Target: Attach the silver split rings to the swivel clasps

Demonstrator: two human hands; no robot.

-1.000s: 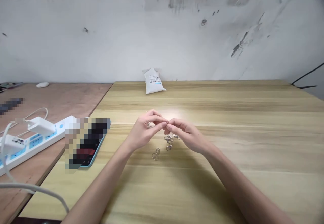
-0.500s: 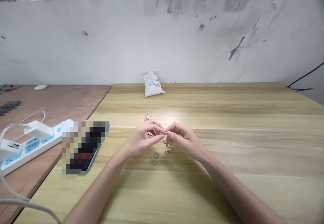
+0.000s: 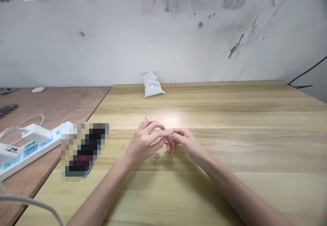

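Note:
Above the wooden table, my left hand (image 3: 145,141) and my right hand (image 3: 184,142) meet at the fingertips. Thumb and index finger of each are pinched on a small metal ring (image 3: 168,136), mostly covered by the fingers. The other fingers of my left hand are raised and spread; those of my right hand curl under. Silver swivel clasps (image 3: 167,152) lie just below my right fingers, partly hidden. A few loose split rings (image 3: 154,159) sit nearer to me. Beyond my left hand, more clasps (image 3: 148,117) show partly behind its knuckles.
A white printed packet (image 3: 153,85) lies at the back by the wall. To the left are a pixelated phone-like object (image 3: 87,151) and a white power strip (image 3: 56,134) with chargers and cables. A brown table (image 3: 74,100) adjoins the wooden table (image 3: 242,144) on the left.
The fingers of my left hand have lifted and turned, its back now facing up more. My right fingers have curled lower over the clasps. The view has shifted slightly.

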